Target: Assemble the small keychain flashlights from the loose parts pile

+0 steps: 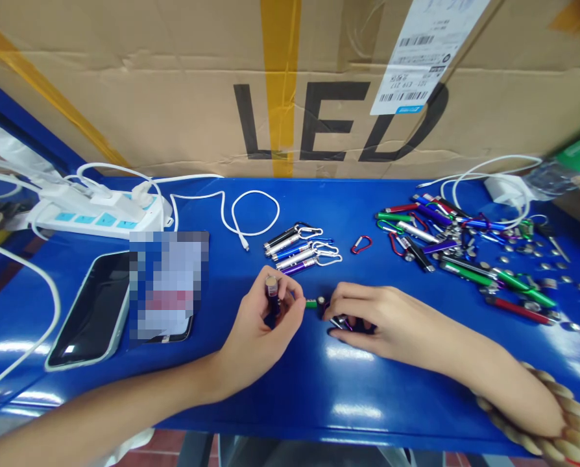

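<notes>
My left hand (pixel 255 337) clamps a dark, metal-tipped cylinder (pixel 273 299); slack pinching could drop it (my right hand (pixel 375 311): grip unclear).

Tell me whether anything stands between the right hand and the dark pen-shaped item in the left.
Yes: the left hand has its fingers curled on the side of the dark pen-shaped item facing the right hand, and a green item shows in the gap between the hands.

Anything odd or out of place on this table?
A single red carabiner lies alone between the neat row of penlights and the jumbled penlight heap, attached to nothing. Pixelation also hides most of the phone nearer the left hand.
</notes>
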### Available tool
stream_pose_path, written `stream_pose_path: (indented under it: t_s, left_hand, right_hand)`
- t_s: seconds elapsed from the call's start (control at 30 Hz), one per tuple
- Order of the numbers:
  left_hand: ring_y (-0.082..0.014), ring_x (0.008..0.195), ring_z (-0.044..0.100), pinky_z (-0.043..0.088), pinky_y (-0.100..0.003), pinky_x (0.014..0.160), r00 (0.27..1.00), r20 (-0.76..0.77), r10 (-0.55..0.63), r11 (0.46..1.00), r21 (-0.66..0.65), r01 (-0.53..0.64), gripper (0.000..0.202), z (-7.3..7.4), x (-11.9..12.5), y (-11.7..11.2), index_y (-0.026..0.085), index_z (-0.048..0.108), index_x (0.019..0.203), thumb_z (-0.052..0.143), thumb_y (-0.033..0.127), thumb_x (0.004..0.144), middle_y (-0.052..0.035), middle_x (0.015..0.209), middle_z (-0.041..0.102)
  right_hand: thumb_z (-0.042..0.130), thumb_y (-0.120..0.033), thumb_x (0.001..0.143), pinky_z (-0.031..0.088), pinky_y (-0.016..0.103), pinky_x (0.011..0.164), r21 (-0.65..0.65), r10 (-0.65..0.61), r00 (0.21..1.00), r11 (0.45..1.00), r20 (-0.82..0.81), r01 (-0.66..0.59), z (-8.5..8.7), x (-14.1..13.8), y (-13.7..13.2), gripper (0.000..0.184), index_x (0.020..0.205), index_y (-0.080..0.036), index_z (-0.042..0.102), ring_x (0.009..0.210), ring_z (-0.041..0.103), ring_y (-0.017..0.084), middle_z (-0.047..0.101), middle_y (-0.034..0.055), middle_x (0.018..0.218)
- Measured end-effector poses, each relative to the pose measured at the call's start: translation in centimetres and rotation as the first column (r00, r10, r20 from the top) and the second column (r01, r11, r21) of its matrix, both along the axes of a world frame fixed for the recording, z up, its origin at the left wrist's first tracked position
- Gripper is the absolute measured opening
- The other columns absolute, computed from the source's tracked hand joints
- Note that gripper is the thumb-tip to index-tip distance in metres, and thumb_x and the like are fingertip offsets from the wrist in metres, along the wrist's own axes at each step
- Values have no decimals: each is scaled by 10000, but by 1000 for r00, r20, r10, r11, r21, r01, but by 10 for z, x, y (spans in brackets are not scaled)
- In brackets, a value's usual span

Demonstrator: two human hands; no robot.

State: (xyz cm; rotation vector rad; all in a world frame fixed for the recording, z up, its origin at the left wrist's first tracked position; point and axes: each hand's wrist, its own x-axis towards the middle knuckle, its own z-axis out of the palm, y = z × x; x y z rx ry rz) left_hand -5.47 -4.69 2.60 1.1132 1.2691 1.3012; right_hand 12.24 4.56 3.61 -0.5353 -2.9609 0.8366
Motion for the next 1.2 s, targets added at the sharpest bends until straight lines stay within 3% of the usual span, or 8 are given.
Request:
stream_pose_path:
  t_s: [0.13, 0.43, 0.67, 0.8, 0.93, 1.1, 1.2]
  left_hand:
    - [-81, 627, 381, 330, -222, 586, 1000, -3, -1, 1000, 8, 1, 255, -1, 1, -1, 213, 284, 728, 453, 71, 855, 49, 738, 429]
    - [-76, 617, 378, 331, -211, 570, 1000, -12, 7, 1000, 13, -7, 258, -1, -1, -1, 214, 283, 727, 452, 60, 847, 51, 736, 433]
    - [-77, 605, 410, 342, -216, 555, 997, -71, 5, 1000, 22, -4, 249, -3, -1, 0, 220, 288, 733, 475, 95, 841, 45, 759, 497]
    - [-81, 600, 436, 356, -221, 550, 984, -179, 8, 1000, -2, -9, 165, -6, -2, -2, 217, 377, 784, 523, 169, 845, 27, 807, 537]
    - [-96, 584, 449, 360, -220, 531, 955, -284, -87, 996, -53, 75, 113, -7, -3, -3, 218, 503, 902, 582, 254, 829, 39, 710, 500]
    - [-104, 574, 463, 378, -223, 543, 957, -264, -118, 992, -73, 102, 80, -5, -2, -3, 190, 550, 822, 587, 262, 818, 44, 626, 472]
    - [-99, 569, 461, 379, -224, 537, 958, -255, -133, 990, -83, 115, 132, -6, -2, -2, 191, 517, 798, 624, 269, 790, 33, 681, 527]
  right_hand:
    - [565, -138, 815, 475, 202, 599, -51, -14, 1000, 999, -24, 13, 3, -2, 0, 183, 975, -187, 637, 676, 597, 96, 602, 15, 899]
    - [512, -36, 760, 482, 209, 608, 5, -55, 994, 998, -98, 55, -3, 0, 2, 372, 1085, -195, 601, 707, 583, 107, 588, 21, 908]
    - [476, -98, 857, 496, 225, 671, -47, 3, 985, 999, -170, -11, -4, 3, 3, 264, 1078, -190, 587, 752, 588, 107, 593, 40, 956]
    - [511, -142, 873, 501, 226, 705, -66, -3, 950, 998, -311, -19, -2, 2, 3, 216, 1065, -185, 600, 779, 600, 105, 631, 29, 901]
    - [580, -119, 831, 518, 191, 642, -97, -117, 864, 992, -490, 80, 3, 0, -2, 195, 1012, -172, 628, 745, 606, 87, 661, 32, 902]
    - [620, -118, 796, 533, 183, 545, -161, -223, 796, 974, -563, 159, 7, -4, -6, 135, 907, -181, 663, 645, 604, 78, 673, 21, 839]
    - [646, -129, 774, 538, 181, 534, -205, -317, 746, 948, -585, 242, 6, -5, -6, 76, 826, -180, 669, 667, 616, 89, 671, 20, 802]
